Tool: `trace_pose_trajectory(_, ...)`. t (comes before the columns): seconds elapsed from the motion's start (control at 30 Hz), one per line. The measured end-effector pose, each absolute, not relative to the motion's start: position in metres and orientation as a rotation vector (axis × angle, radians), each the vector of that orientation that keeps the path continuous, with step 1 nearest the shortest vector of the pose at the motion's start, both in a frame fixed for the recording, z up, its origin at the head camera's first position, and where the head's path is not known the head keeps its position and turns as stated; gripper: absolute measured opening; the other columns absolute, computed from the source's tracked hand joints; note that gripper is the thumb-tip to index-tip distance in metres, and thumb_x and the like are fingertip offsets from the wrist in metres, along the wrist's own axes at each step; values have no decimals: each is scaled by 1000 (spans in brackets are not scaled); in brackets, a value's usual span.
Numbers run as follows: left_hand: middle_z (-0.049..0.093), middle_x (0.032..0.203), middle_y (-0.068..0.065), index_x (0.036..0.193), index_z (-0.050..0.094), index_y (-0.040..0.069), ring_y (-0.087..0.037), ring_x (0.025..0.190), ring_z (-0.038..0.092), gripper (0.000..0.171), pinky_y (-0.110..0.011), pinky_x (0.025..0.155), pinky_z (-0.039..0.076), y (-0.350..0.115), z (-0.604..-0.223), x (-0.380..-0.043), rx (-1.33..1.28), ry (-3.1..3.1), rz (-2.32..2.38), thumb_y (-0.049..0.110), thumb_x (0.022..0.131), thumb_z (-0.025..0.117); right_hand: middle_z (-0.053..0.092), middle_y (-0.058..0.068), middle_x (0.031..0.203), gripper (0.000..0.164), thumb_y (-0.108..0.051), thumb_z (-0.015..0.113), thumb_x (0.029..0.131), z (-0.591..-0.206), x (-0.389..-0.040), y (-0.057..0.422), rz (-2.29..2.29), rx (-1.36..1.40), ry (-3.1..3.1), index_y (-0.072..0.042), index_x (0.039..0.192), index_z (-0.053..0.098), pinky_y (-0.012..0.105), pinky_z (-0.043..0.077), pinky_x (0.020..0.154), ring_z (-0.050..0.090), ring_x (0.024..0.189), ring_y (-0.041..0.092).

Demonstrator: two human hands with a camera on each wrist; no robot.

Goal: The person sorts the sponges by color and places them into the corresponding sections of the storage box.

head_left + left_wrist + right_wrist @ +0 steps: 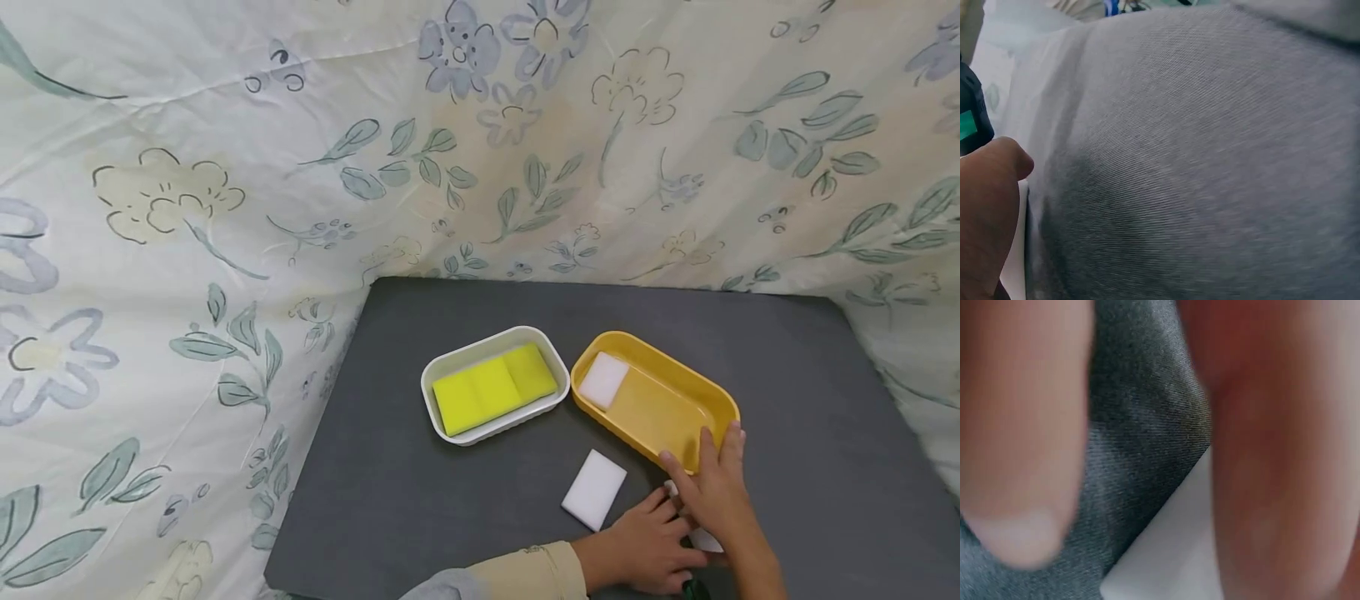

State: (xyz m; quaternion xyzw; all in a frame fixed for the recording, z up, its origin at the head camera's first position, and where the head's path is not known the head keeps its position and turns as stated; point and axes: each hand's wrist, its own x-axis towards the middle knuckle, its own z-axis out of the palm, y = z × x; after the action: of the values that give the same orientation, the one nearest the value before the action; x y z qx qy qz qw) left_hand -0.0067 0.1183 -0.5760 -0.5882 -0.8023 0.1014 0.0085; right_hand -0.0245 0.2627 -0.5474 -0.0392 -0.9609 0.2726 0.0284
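fingers of the left hand: parted, lying close to the other arm; whether they pressed on anything could not be told. fingers of the right hand: spread and fairly straight, tips at the near right corner of the yellow tray; no pinch was seen.

white tray: stood leftmost on the dark table; held a row of yellow sponges, lying flat.

loose white sponge: lay flat on the table, just left of the left hand. judged very light, soft and easily dented; best pinched gently across its two long edges, as a hard grip could have crumbled a corner.

yellow tray: stood slantwise, close beside the white tray, to its right; a small white sponge lay in its left end. judged light, stiff plastic, smooth and apt to slide if nudged; best held by the rim at opposite sides.

part-hidden white sponge: lay under the hands, near the yellow tray's near right corner; a white corner, probably its own, showed in the right wrist view. judged equally soft and light; its edges offered the likeliest hold.
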Motion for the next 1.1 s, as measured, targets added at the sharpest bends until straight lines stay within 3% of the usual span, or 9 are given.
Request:
trace_pose_trajectory(0.13, 4, 150, 1, 137, 24, 50, -26, 134, -6, 47, -41, 105, -2, 130, -576, -11, -1861, -2582, 393, 58, 91, 28, -28, 15, 142, 85, -50, 46, 89, -546, -24, 263, 837, -129, -2981, 7, 141, 10, 70, 16, 86, -25, 128, 32)
trace_pose_trajectory(0.33, 21, 145, 0, 121, 48, 50, -26, 132, 3, 35, -42, 104, -2, 141, -575, -18, -1813, -2657, 334, 57, 89, 35, -27, 16, 143, 85, -51, 46, 89, -543, -25, 262, 820, -139, -2994, 6, 141, 11, 70, 19, 84, -24, 128, 34)
trace_pose_trajectory(0.5, 21, 145, 13, 130, 39, 49, -19, 131, 11, 53, -41, 103, 5, 145, -571, -21, -1709, -2717, 317, 69, 81, 38, -28, 17, 142, 85, -51, 46, 89, -543, -25, 262, 813, -143, -2997, 7, 141, 12, 70, 21, 84, -24, 128, 34)
trace_pose_trajectory(0.6, 19, 146, 13, 135, 32, 47, -16, 130, 16, 67, -38, 100, 14, 147, -567, -21, -1681, -2762, 296, 75, 75, 39, -28, 16, 142, 85, -52, 45, 89, -544, -26, 262, 788, -154, -3004, 6, 141, 13, 70, 23, 82, -23, 128, 35)
trace_pose_trajectory(0.77, 25, 143, 15, 135, 33, 46, -13, 124, 25, 68, -31, 85, 27, 148, -563, -19, -1650, -2824, 265, 76, 74, 40, -28, 15, 142, 84, -53, 45, 88, -547, -25, 262, 784, -166, -3015, 5, 141, 14, 70, 21, 84, -22, 128, 36)
trace_pose_trajectory(0.9, 35, 137, 16, 131, 41, 45, -13, 117, 31, 62, -30, 81, 28, 151, -560, -20, -1648, -2804, 286, 73, 75, 44, -28, 15, 143, 84, -53, 45, 89, -549, -24, 263, 792, -169, -3008, 5, 141, 14, 69, 18, 86, -22, 128, 36)
trace_pose_trajectory(1.1, 26, 141, 17, 135, 31, 48, -16, 124, 24, 73, -34, 93, 22, 156, -558, -20, -1661, -2901, 345, 74, 70, 50, -29, 14, 142, 84, -53, 44, 89, -549, -24, 263, 785, -171, -3006, 5, 141, 14, 70, 18, 85, -25, 128, 33)
